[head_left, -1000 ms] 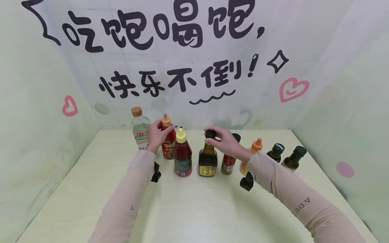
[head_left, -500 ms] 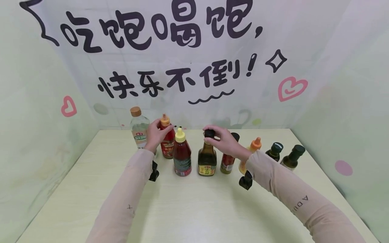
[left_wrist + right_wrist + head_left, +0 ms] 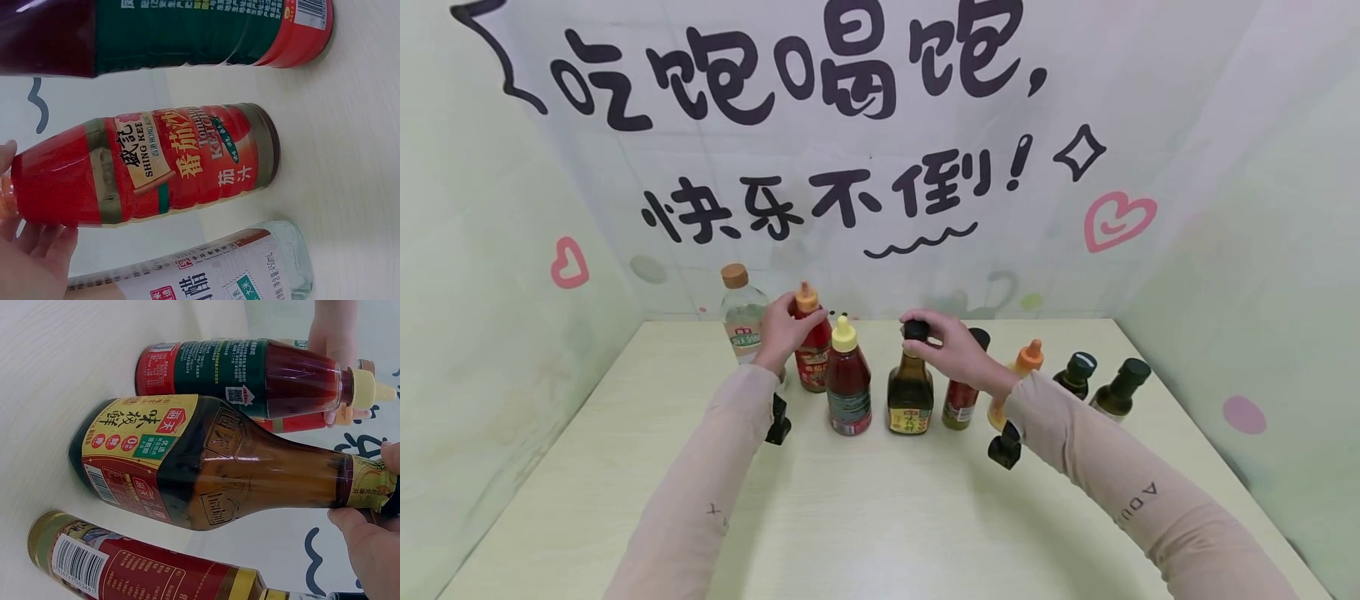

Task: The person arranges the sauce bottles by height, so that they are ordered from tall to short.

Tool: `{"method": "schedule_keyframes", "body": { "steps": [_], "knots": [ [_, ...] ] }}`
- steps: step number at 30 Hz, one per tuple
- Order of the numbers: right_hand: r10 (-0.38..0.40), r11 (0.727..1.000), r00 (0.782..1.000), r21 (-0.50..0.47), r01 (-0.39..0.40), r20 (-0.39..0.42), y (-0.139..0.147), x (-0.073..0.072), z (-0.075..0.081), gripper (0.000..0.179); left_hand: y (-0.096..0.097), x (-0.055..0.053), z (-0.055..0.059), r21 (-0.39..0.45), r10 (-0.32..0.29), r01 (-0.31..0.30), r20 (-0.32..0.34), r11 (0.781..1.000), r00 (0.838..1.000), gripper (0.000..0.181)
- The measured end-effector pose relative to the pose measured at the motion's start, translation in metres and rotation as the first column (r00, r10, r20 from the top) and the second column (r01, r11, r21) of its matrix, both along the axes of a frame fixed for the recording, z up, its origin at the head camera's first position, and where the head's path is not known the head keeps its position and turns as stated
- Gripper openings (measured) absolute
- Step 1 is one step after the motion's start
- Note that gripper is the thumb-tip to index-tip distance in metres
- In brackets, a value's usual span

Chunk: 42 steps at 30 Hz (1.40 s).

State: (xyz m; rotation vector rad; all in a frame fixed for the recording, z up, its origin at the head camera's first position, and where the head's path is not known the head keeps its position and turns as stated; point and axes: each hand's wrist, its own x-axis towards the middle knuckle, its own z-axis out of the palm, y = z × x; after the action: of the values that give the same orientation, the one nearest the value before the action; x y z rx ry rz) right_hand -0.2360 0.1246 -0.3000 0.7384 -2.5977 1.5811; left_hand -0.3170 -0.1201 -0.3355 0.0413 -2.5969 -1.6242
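My left hand grips the red tomato ketchup bottle at its top, near the orange cap; in the left wrist view the fingers wrap its shoulder. With thumb and fingers, my right hand pinches the black cap and neck of a brown soy sauce bottle. Both bottles stand upright. Between them is a dark red sauce bottle with a yellow nozzle, touched by neither hand. A clear vinegar bottle with a brown cap stands just left of my left hand, partly hidden by it.
Right of the soy sauce stand a red-labelled bottle, an orange-nozzled bottle partly behind my sleeve, and two dark-capped bottles, one left of the other. A printed cloth wall rises behind the pale table.
The view has shifted very slightly. Both hands keep their holds, and the bottles stay where they were.
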Motion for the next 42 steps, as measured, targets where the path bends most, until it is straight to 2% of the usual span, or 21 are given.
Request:
{"method": "schedule_keyframes", "body": {
  "steps": [8,17,30,42],
  "knots": [
    [-0.002,1.0,1.0,0.003,0.002,-0.003,0.001,0.0,-0.001,0.032,-0.001,0.001,0.001,-0.002,-0.034,0.034,0.002,0.999,0.999,0.049],
    [-0.011,1.0,1.0,0.006,0.011,-0.002,0.0,0.001,0.0,0.032,-0.007,0.001,0.003,-0.007,-0.063,0.063,-0.014,0.998,0.998,0.063],
    [-0.005,1.0,1.0,0.002,0.005,-0.005,0.001,0.0,-0.001,0.031,-0.015,0.009,0.01,-0.03,-0.114,0.114,-0.01,0.993,0.993,0.068],
    [-0.001,1.0,1.0,-0.002,0.001,-0.012,0.001,0.0,-0.001,0.032,-0.019,0.019,0.017,-0.097,-0.164,0.161,-0.024,0.982,0.986,0.074]
  ]
}}
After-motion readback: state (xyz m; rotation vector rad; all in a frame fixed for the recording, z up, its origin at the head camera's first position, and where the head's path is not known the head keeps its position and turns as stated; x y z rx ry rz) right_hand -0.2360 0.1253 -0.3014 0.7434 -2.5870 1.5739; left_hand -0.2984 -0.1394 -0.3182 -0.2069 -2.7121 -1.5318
